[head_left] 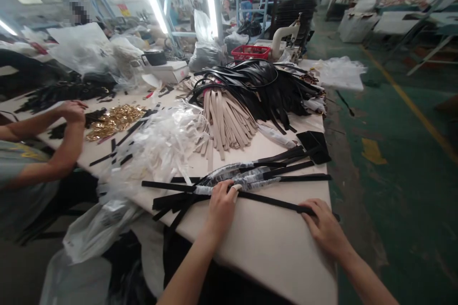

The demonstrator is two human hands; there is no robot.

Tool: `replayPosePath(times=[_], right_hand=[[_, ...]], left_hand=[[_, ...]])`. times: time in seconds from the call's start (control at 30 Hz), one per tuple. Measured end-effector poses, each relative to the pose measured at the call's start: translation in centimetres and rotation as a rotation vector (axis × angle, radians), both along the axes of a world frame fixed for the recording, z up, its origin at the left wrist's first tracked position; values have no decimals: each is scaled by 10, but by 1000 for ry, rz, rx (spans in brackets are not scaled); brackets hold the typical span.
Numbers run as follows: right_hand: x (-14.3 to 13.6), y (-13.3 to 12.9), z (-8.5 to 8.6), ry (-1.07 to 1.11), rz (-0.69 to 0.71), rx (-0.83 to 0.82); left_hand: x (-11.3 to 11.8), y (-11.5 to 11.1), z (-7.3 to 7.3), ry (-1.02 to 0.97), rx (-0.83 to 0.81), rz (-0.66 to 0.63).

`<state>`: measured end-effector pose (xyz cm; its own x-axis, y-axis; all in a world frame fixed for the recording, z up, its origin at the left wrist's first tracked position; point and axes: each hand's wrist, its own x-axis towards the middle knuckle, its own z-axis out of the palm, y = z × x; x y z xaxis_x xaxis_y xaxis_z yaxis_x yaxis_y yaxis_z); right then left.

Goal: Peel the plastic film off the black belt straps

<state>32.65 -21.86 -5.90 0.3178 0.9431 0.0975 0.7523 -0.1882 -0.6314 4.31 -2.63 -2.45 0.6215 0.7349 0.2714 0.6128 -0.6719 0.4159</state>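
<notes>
A long black strap (272, 201) lies across the near part of the table, stretched between my two hands. My left hand (222, 200) is closed over its wrapped middle, beside a bunch of similar black straps with clear plastic film (246, 177) round their middles. One fingertip of that hand has a pale cover. My right hand (321, 221) pinches the strap near its right end, at the table's edge. Other strap ends (168, 200) fan out to the left of my left hand. A black flat piece (315, 147) rests at the right edge.
Crumpled clear plastic (161, 138) covers the table's left middle. Behind lie beige strips (229, 121) and a heap of black straps (257, 86). Gold metal pieces (116, 121) lie near a co-worker's hands (73, 109). A red basket (250, 52) stands at the back.
</notes>
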Motion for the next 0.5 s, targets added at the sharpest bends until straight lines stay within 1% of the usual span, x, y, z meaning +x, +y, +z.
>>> replayPosePath(times=[0.1, 0.2, 0.27, 0.3, 0.33, 0.37, 0.4, 0.43, 0.47, 0.5], right_hand=[[6, -2, -7, -2, -34, -1], [10, -7, -14, -26, -106, -19], [10, -8, -9, -24, -185, 13], [9, -5, -1, -32, -239, 64], [6, 1, 11, -48, -295, 140], [0, 10, 28, -67, -340, 235], [-8, 22, 48, -87, -368, 340], [-20, 37, 71, -80, -335, 436], [-34, 54, 95, -47, -252, 503], [-51, 72, 119, 1, -139, 553]], left_hand=[[2, 4, -9, -95, -19, 62], [8, 8, -16, -207, -20, 115], [13, 10, -20, -275, -24, 132], [17, 10, -20, -301, -32, 131], [20, 9, -20, -322, -43, 126], [23, 7, -17, -343, -54, 120], [27, 3, -12, -369, -67, 111], [30, -2, -5, -402, -89, 95], [32, -8, 5, -446, -132, 67], [33, -14, 15, -502, -209, 26]])
